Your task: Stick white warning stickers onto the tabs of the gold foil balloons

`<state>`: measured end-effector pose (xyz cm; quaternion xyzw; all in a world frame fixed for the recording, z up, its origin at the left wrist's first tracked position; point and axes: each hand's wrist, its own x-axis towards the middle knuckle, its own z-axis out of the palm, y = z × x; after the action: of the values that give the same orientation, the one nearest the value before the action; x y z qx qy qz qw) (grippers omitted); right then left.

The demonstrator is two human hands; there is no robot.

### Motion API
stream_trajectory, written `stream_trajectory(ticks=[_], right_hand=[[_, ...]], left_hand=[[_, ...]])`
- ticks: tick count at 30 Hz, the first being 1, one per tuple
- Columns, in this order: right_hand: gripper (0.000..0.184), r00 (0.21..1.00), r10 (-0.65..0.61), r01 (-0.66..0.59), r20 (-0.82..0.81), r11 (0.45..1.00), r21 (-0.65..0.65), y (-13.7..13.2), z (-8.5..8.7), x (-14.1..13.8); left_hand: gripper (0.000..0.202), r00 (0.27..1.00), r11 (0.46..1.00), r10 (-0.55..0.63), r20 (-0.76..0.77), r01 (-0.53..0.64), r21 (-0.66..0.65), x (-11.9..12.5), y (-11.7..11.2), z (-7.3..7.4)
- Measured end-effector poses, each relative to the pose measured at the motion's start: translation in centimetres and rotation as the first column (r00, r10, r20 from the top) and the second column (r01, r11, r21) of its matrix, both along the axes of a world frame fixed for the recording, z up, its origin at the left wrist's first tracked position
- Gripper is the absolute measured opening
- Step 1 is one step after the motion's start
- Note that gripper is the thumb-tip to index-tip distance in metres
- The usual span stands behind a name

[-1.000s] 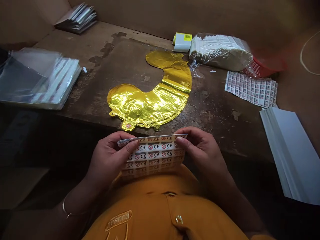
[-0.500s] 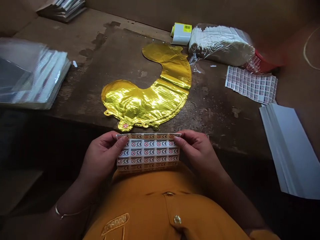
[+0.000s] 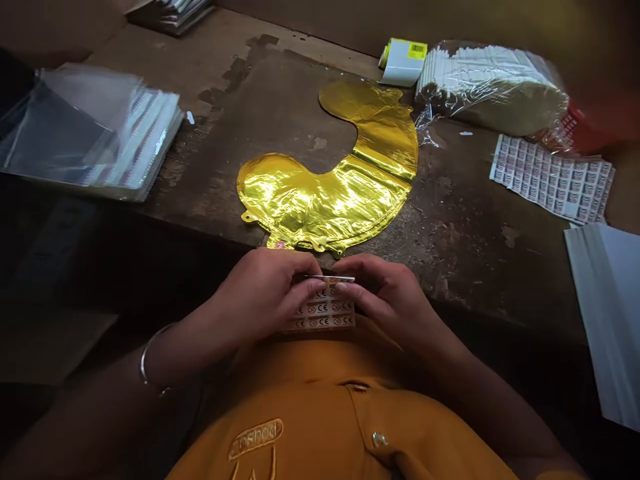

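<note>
A small sheet of CE stickers (image 3: 325, 310) is held just below the table's near edge, over my orange shirt. My left hand (image 3: 260, 297) covers its left half with fingers curled, the thumb and fingertips pinching the top edge. My right hand (image 3: 383, 297) pinches the same top edge from the right, and the two hands almost touch. Only the middle of the sheet shows between them. Just beyond my hands a flat gold foil balloon (image 3: 335, 180), curved like a horseshoe, lies on the dark wooden table (image 3: 450, 227).
A stack of clear plastic bags (image 3: 95, 133) lies at the left. At the back right lie a bag of white sticks (image 3: 493, 83) and a small white box (image 3: 403, 60). Another sticker sheet (image 3: 553, 177) and white cards (image 3: 607, 300) are at the right.
Both hands have moved inward along the sticker sheet from its outer edges to its middle, and now cover most of it. The view has shifted a little leftward.
</note>
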<state>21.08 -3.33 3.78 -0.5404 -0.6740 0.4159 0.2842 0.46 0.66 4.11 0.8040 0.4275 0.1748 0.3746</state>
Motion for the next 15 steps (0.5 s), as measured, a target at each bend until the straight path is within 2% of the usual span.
stream_trajectory(ticks=[6, 8, 10, 13, 15], right_hand=[[0.012, 0.999, -0.003, 0.004, 0.044, 1.000, -0.014, 0.4, 0.3, -0.5], [0.014, 0.999, 0.004, -0.003, 0.037, 0.999, -0.046, 0.4, -0.1, -0.9], [0.012, 0.999, 0.002, 0.000, 0.039, 0.999, -0.046, 0.4, -0.3, -1.0], [0.016, 0.993, -0.020, 0.003, 0.112, 0.989, 0.147, 0.7, -0.1, -0.9], [0.022, 0.978, -0.022, -0.044, 0.206, 0.949, 0.311, 1.1, 0.3, -0.8]], left_hand=[[0.017, 0.997, 0.987, 0.022, 0.071, -0.010, -0.163, -0.5, 0.4, -0.5], [0.017, 0.998, 0.966, 0.011, 0.068, 0.007, -0.258, -0.6, 0.7, -0.4], [0.021, 0.998, 0.920, 0.024, 0.053, -0.001, -0.393, -0.5, 0.9, -0.2], [0.023, 0.994, 0.801, 0.095, 0.056, -0.043, -0.597, -0.5, 1.1, 0.0], [0.023, 0.988, 0.750, 0.130, 0.080, -0.046, -0.659, -0.6, 1.1, -0.1]])
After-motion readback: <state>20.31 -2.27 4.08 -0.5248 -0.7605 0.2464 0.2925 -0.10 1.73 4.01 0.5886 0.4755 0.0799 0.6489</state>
